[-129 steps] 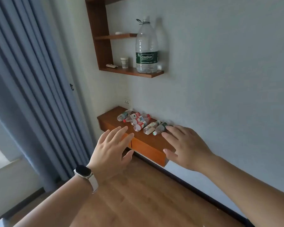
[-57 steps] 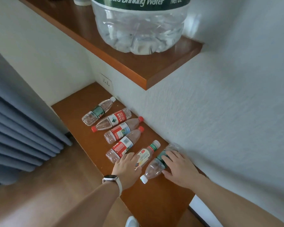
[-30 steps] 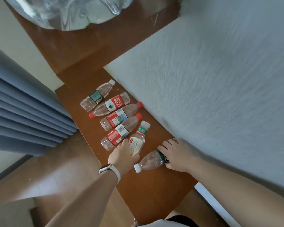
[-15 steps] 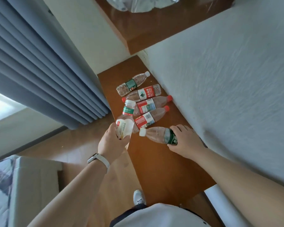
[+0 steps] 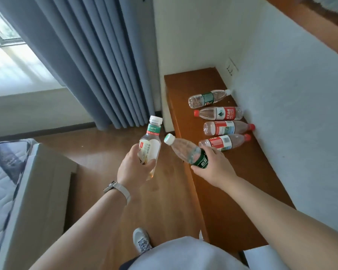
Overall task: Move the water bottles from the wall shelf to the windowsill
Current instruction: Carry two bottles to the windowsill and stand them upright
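My left hand (image 5: 134,170) grips a white-labelled bottle with a white cap (image 5: 151,143), held upright over the floor. My right hand (image 5: 215,167) holds a green-labelled clear bottle (image 5: 185,151), tilted with its cap up and to the left, at the shelf's front edge. Several bottles still lie on the low wooden wall shelf (image 5: 222,184): a green-labelled one (image 5: 208,98) and three red-labelled ones (image 5: 220,113), (image 5: 227,128), (image 5: 223,142). The windowsill (image 5: 25,88) is at the left, bright under the window.
A grey-blue curtain (image 5: 90,61) hangs between the windowsill and the shelf. A bed frame with a mattress (image 5: 18,191) stands at the lower left. Wooden floor (image 5: 109,141) lies between. An upper wooden shelf (image 5: 318,28) juts out at the top right. My shoe (image 5: 141,239) shows below.
Both hands closed on a bottle each and lifted them off the shelf. They have moved left and away from the wall; my view has turned towards the window.
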Action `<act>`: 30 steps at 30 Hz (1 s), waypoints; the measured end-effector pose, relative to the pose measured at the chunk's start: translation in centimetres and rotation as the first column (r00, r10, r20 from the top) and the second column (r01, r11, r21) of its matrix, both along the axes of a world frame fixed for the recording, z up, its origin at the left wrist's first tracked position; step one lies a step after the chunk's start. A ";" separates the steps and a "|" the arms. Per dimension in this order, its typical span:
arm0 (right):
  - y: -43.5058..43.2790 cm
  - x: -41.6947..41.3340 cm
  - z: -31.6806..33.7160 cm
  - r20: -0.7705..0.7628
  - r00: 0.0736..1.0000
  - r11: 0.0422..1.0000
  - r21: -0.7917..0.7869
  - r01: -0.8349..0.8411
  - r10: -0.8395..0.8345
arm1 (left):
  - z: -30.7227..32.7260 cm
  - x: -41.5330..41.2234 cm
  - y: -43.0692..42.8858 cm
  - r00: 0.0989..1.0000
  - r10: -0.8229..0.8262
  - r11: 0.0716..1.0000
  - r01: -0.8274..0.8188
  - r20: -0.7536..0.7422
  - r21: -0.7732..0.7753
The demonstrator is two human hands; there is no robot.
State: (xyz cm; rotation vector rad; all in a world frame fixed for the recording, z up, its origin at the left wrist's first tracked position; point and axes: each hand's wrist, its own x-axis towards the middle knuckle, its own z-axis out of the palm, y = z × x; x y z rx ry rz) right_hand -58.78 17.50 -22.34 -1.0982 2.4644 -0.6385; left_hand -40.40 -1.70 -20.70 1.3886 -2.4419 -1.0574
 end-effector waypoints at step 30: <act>-33.6 16.0 3.4 0.007 0.944 0.928 -0.187 -0.323 0.330 | 1.7 22.0 -23.3 0.873 0.361 0.926 -0.376 -0.327 0.019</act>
